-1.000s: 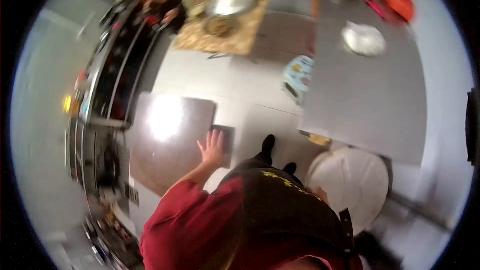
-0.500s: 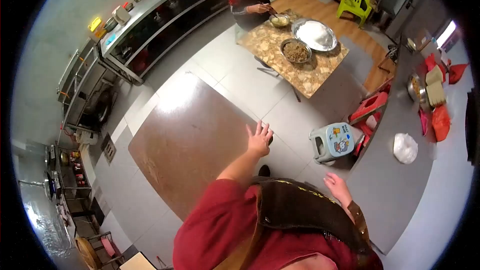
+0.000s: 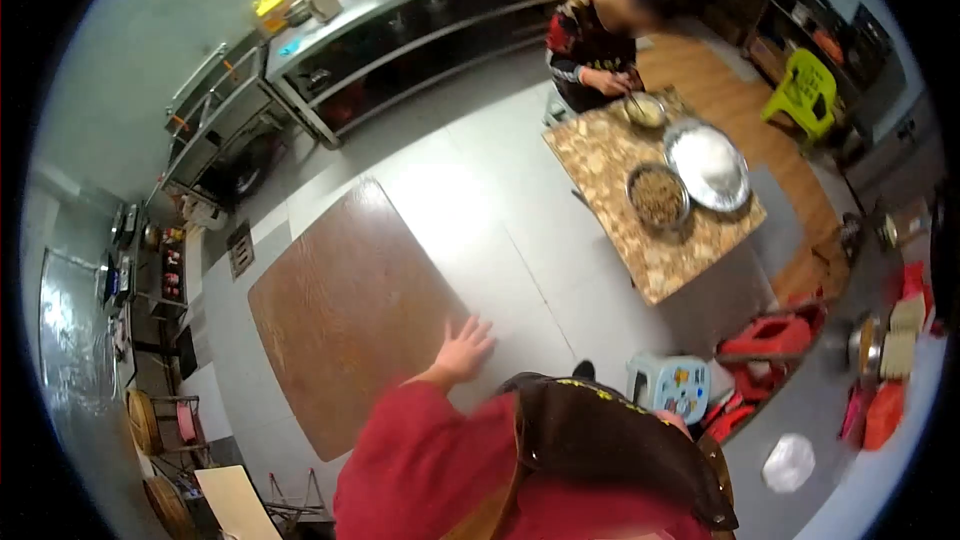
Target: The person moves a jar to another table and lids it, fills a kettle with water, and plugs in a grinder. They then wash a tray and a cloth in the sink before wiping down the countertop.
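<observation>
My left hand [image 3: 463, 349] is at the right edge of the brown tabletop [image 3: 350, 310], its fingers spread and nothing in them. Whether it touches the surface I cannot tell. Only a small part of my right hand [image 3: 674, 422] shows beyond the dark apron [image 3: 610, 450], beside the light blue stool [image 3: 672, 386]; its fingers are hidden.
A seated person [image 3: 595, 45] holds chopsticks over a bowl [image 3: 645, 110] at a patterned table [image 3: 600, 155]. On it are a bowl of brown filling [image 3: 657, 197] and a tray of white food [image 3: 708, 165]. A grey counter [image 3: 830, 390] bears a white bag [image 3: 789, 463].
The view has turned, so the patterned table and seated person lie further right. My left hand stays spread by the brown tabletop. My right hand, its fingers visible half a second ago, is now mostly hidden.
</observation>
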A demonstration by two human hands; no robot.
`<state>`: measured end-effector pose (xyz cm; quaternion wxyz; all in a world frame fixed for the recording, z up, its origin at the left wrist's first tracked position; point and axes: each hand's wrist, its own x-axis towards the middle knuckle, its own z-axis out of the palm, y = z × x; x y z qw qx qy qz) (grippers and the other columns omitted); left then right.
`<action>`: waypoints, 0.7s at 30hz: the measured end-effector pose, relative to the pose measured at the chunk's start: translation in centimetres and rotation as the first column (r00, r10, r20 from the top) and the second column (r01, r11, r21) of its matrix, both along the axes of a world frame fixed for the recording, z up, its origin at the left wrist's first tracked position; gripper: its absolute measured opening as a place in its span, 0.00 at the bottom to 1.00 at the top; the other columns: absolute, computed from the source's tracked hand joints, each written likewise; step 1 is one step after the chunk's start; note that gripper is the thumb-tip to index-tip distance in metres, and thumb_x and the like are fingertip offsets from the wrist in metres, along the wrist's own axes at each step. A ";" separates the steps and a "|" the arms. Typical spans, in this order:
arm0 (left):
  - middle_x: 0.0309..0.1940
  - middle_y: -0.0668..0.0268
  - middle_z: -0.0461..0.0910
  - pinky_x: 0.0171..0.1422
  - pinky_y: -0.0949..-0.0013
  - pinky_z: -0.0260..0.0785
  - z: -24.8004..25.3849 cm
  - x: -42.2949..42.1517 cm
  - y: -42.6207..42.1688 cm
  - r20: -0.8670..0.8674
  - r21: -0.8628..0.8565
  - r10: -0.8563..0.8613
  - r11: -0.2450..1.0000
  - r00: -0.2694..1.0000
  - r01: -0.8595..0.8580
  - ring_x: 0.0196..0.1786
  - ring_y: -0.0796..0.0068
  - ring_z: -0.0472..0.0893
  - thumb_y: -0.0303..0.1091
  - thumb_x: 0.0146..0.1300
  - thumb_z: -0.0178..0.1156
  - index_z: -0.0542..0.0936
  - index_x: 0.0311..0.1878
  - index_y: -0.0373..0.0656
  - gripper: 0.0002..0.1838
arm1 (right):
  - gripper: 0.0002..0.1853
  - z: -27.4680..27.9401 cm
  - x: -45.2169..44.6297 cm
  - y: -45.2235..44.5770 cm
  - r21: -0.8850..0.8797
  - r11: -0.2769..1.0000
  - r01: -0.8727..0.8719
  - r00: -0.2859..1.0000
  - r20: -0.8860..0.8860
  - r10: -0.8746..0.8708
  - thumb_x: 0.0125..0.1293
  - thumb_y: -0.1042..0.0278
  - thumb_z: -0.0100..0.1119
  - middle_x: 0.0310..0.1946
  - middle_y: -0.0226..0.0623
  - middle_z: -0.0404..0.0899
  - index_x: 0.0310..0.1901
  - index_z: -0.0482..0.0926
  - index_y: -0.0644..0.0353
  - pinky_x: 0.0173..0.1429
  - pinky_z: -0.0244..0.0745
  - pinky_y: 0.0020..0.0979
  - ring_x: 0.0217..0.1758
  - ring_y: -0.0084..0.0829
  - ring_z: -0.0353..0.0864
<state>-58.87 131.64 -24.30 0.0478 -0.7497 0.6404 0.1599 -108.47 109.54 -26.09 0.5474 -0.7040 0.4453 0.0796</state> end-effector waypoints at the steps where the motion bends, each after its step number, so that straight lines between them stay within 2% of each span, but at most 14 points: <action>1: 0.71 0.65 0.52 0.66 0.20 0.33 0.0 0.6 0.2 -0.022 0.013 0.046 0.999 0.999 -0.046 0.76 0.53 0.42 0.43 0.51 0.65 0.65 0.63 0.56 0.34 | 0.24 1.9 2.8 -2.2 -0.051 0.998 -0.033 0.998 -0.063 0.029 0.63 0.58 0.61 0.40 0.42 0.83 0.54 0.74 0.68 0.48 0.75 0.33 0.44 0.33 0.82; 2: 0.72 0.66 0.50 0.66 0.20 0.33 0.8 1.2 0.0 -0.042 0.063 0.071 0.996 0.997 -0.069 0.76 0.53 0.42 0.44 0.51 0.66 0.64 0.64 0.56 0.36 | 0.24 3.7 5.7 -4.4 -0.098 0.993 -0.068 0.990 -0.127 0.055 0.62 0.57 0.61 0.40 0.43 0.83 0.53 0.74 0.67 0.47 0.75 0.34 0.43 0.34 0.83; 3: 0.72 0.66 0.49 0.67 0.21 0.33 1.3 1.8 0.0 -0.027 0.104 0.073 0.992 0.997 -0.070 0.76 0.53 0.41 0.46 0.51 0.66 0.63 0.65 0.57 0.37 | 0.26 6.6 9.4 -6.5 -0.118 0.987 -0.110 0.981 -0.175 0.089 0.61 0.55 0.61 0.42 0.48 0.82 0.54 0.74 0.67 0.50 0.75 0.34 0.45 0.38 0.83; 4: 0.73 0.66 0.48 0.67 0.21 0.32 1.8 2.6 0.0 -0.012 0.145 0.078 0.987 0.997 -0.076 0.77 0.54 0.40 0.48 0.51 0.66 0.62 0.66 0.57 0.38 | 0.28 6.4 11.3 -8.2 -0.122 0.992 -0.044 0.993 -0.116 0.030 0.59 0.52 0.61 0.45 0.51 0.81 0.55 0.74 0.65 0.52 0.74 0.34 0.48 0.41 0.82; 6: 0.74 0.67 0.46 0.68 0.22 0.32 2.8 4.1 -0.2 -0.010 0.232 0.077 0.970 0.997 -0.073 0.77 0.55 0.38 0.53 0.51 0.67 0.60 0.67 0.59 0.41 | 0.29 4.0 14.5 -12.6 -0.200 0.958 -0.205 0.973 -0.152 0.176 0.59 0.49 0.61 0.47 0.50 0.80 0.56 0.75 0.62 0.52 0.74 0.35 0.48 0.41 0.81; 8: 0.75 0.67 0.43 0.68 0.22 0.31 3.1 5.5 -0.4 -0.020 0.268 0.100 0.959 0.995 -0.091 0.77 0.56 0.36 0.56 0.50 0.66 0.57 0.69 0.60 0.44 | 0.30 4.4 19.1 -15.2 -0.166 0.938 -0.304 0.947 -0.161 0.278 0.58 0.47 0.61 0.48 0.47 0.80 0.56 0.75 0.61 0.53 0.74 0.36 0.49 0.42 0.81; 9: 0.74 0.67 0.45 0.67 0.22 0.32 3.3 6.2 -0.7 -0.034 0.279 0.109 0.955 0.993 -0.095 0.77 0.57 0.38 0.54 0.52 0.65 0.59 0.69 0.59 0.41 | 0.30 4.3 21.4 -16.2 -0.068 0.949 -0.307 0.943 -0.156 0.293 0.57 0.46 0.62 0.48 0.48 0.80 0.56 0.75 0.60 0.54 0.74 0.35 0.49 0.43 0.81; 11: 0.73 0.66 0.49 0.67 0.21 0.31 1.6 7.7 -0.8 -0.003 0.310 0.058 0.949 0.998 -0.054 0.77 0.59 0.41 0.54 0.58 0.58 0.62 0.67 0.58 0.34 | 0.30 3.3 26.7 -18.5 -0.071 0.927 -0.369 0.925 -0.128 0.359 0.57 0.47 0.62 0.48 0.47 0.80 0.55 0.75 0.60 0.54 0.74 0.35 0.49 0.43 0.81; 12: 0.72 0.65 0.52 0.66 0.24 0.36 -0.1 8.7 -0.7 0.023 0.266 0.038 0.963 0.999 -0.043 0.75 0.59 0.46 0.54 0.60 0.54 0.64 0.67 0.58 0.32 | 0.29 3.0 29.4 -19.3 -0.073 0.916 -0.395 0.915 -0.116 0.385 0.57 0.47 0.62 0.48 0.47 0.80 0.55 0.75 0.60 0.54 0.74 0.36 0.49 0.43 0.81; 15: 0.70 0.65 0.57 0.63 0.33 0.44 -5.4 14.5 -1.8 0.085 -0.058 0.211 0.977 0.974 -0.207 0.71 0.63 0.57 0.53 0.61 0.53 0.66 0.65 0.57 0.29 | 0.29 2.8 37.8 -22.8 -0.112 0.898 -0.426 0.903 -0.110 0.415 0.57 0.48 0.62 0.47 0.47 0.80 0.55 0.76 0.60 0.54 0.74 0.36 0.48 0.43 0.81; 16: 0.70 0.64 0.58 0.65 0.35 0.44 -2.9 17.7 -4.4 -0.014 -0.131 0.352 0.927 0.936 -0.351 0.71 0.62 0.57 0.53 0.62 0.53 0.69 0.63 0.55 0.27 | 0.29 3.2 40.5 -23.8 -0.124 0.892 -0.435 0.899 -0.107 0.424 0.57 0.48 0.62 0.47 0.47 0.80 0.55 0.76 0.60 0.54 0.74 0.36 0.48 0.43 0.81; 18: 0.69 0.63 0.59 0.66 0.38 0.46 0.4 24.8 -9.4 -0.010 -0.218 0.544 0.818 0.839 -0.532 0.70 0.60 0.58 0.52 0.61 0.55 0.71 0.61 0.53 0.26 | 0.28 3.8 46.1 -26.1 -0.160 0.881 -0.445 0.895 -0.093 0.436 0.57 0.49 0.62 0.47 0.46 0.80 0.54 0.76 0.60 0.54 0.74 0.36 0.48 0.43 0.81; 20: 0.67 0.64 0.62 0.65 0.42 0.49 0.9 32.3 -14.0 0.064 -0.431 0.634 0.714 0.770 -0.552 0.68 0.58 0.60 0.47 0.55 0.63 0.72 0.58 0.54 0.27 | 0.28 4.6 50.9 -28.2 -0.185 0.880 -0.437 0.899 -0.086 0.429 0.57 0.49 0.62 0.47 0.46 0.81 0.54 0.76 0.59 0.54 0.74 0.36 0.48 0.43 0.81; 21: 0.66 0.63 0.64 0.66 0.41 0.48 2.2 35.6 -16.6 0.008 -0.510 0.678 0.636 0.735 -0.580 0.69 0.57 0.59 0.46 0.56 0.62 0.74 0.56 0.53 0.24 | 0.27 5.0 53.2 -29.1 -0.194 0.880 -0.433 0.901 -0.083 0.425 0.57 0.49 0.62 0.47 0.46 0.81 0.54 0.76 0.59 0.54 0.74 0.37 0.48 0.43 0.81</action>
